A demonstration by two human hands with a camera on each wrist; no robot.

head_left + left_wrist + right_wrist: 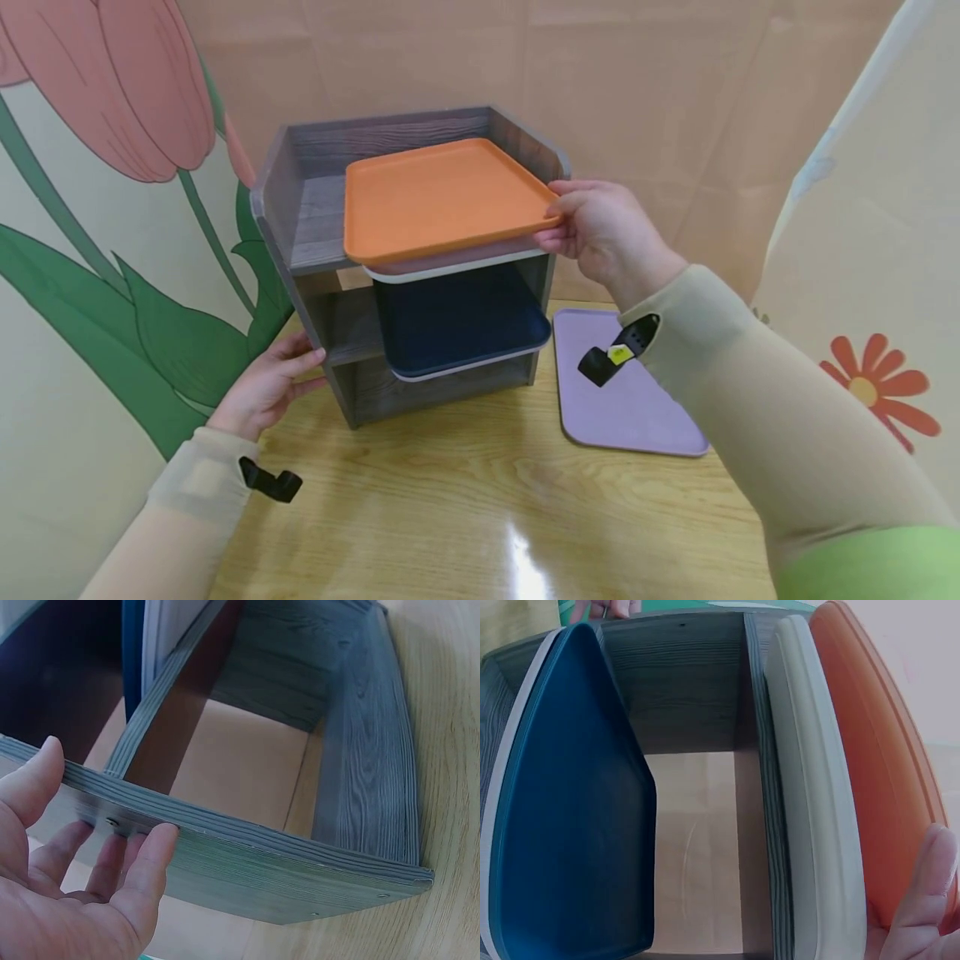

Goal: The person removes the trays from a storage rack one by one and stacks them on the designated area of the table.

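With our right hand [603, 233] we pinch the orange tray [442, 200] at the shelf's [318, 221] top. Our left hand [266, 383], loosely spread, touches the shelf's left side.

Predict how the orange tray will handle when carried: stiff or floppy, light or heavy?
Probably stiff: the orange tray looks flat though the right hand grips only one corner. Held there alone, it may tilt. Its thin profile suggests lightness for its size.
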